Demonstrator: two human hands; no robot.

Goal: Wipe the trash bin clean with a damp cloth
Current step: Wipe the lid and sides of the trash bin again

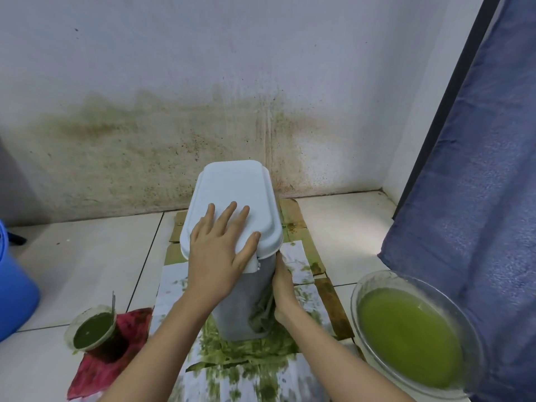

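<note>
Left hand (pixel 216 250) flat on the bin lid (pixel 235 204), right hand (pixel 282 288) clutching the damp cloth (pixel 262 313): hard side strokes may tip the trash bin (pixel 240 303) toward the bowl of green water (pixel 412 332).

Pretty tight around the trash bin (pixel 235 256). The wall (pixel 174 111) sits close behind it, the big bowl of green liquid (pixel 412 335) and the blue curtain (pixel 478 198) crowd the right side, and a small cup of dark green paste (pixel 92 329) sits front-left. Bare tile (pixel 87 256) on the left gives open room out to the blue bucket (pixel 14 285).
</note>
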